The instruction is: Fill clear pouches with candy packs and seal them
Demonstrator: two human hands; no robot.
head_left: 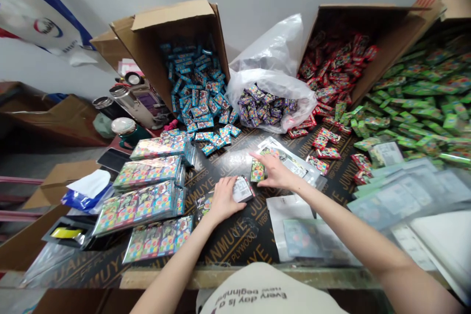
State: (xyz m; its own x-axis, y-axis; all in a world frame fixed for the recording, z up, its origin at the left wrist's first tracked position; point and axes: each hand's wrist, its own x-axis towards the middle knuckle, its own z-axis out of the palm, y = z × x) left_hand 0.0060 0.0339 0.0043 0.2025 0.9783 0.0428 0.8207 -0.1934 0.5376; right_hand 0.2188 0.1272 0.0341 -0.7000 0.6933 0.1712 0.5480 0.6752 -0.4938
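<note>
My left hand [222, 200] rests on a small dark packet with a white barcode label [242, 190], its fingers curled over it. Part of the packet is hidden under that hand. Just to the right, my right hand [274, 169] grips a small green candy-style box [257, 170], with the thumb at its near end and the forefinger at its far end. Behind the right hand lies a clear sleeve with a printed card [294, 164]. Stacks of filled clear packs [138, 206], each with several small colourful boxes, stand left of my left hand.
At the back, cartons hold blue boxes [200, 83], red boxes [338, 68] and green boxes [423, 103]. A plastic bag of purple packets [265, 105] sits between. Clear sleeves [401, 191] lie at right. Bottles [134, 103] and a phone [116, 159] are at left.
</note>
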